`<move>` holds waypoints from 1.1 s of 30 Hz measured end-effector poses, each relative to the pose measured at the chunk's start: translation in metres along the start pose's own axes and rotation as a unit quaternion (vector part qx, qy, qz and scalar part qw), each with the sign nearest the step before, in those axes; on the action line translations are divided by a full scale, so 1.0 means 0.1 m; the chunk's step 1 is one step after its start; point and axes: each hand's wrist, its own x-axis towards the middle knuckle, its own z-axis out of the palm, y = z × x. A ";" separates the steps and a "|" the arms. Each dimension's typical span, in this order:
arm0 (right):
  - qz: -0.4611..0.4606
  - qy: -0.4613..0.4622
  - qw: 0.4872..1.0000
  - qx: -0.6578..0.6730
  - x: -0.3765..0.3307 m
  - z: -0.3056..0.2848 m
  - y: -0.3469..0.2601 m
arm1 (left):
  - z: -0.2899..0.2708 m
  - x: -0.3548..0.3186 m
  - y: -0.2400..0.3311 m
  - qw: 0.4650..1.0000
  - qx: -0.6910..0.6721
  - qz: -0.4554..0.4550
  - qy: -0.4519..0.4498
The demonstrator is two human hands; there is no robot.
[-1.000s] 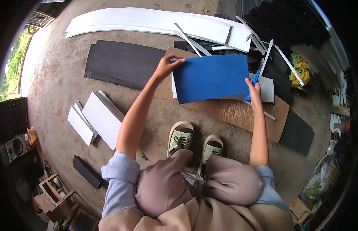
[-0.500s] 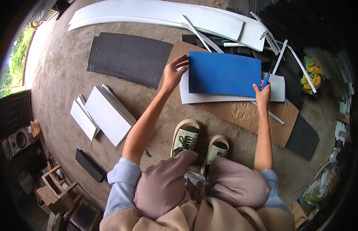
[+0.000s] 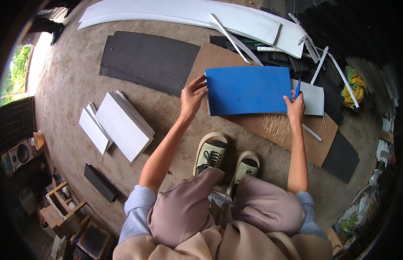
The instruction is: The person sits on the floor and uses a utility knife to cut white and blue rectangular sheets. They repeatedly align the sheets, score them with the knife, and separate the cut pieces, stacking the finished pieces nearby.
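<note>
A blue rectangular sheet [image 3: 249, 91] is held flat between my two hands, above a brown board. My left hand [image 3: 193, 99] is closed on its left edge. On the right edge, my right hand [image 3: 295, 106] pinches the sheet and also holds a knife with a blue handle [image 3: 297, 89], its thin dark blade pointing away from me. Beneath the blue sheet lies a white sheet [image 3: 313, 99], mostly covered, with its right end showing. The brown board [image 3: 271, 130] rests on the floor under both.
Stacked white panels [image 3: 123, 125] lie at left, near a black block [image 3: 100, 183]. A dark sheet [image 3: 149, 63] and long white sheets [image 3: 180, 13] lie farther off. White strips [image 3: 336, 73] and a yellow-green cloth [image 3: 354, 86] are at right. Someone's dark shoe [image 3: 57, 32] shows far left.
Both hands have brought the blue sheet slightly nearer and to the left, covering more of the white sheet. Another person's leg and shoe have come into view at far left.
</note>
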 end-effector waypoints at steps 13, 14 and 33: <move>-0.003 -0.001 1.000 -0.005 -0.03 0.04 -0.01 | 0.01 0.02 -0.12 0.994 0.079 0.055 0.052; -0.003 -0.001 1.000 -0.011 -0.03 0.04 -0.01 | 0.02 0.00 -0.13 0.991 0.109 0.040 0.059; -0.013 -0.090 0.969 0.228 -0.04 0.41 -0.14 | -0.50 0.19 -0.12 0.980 0.148 -0.020 0.133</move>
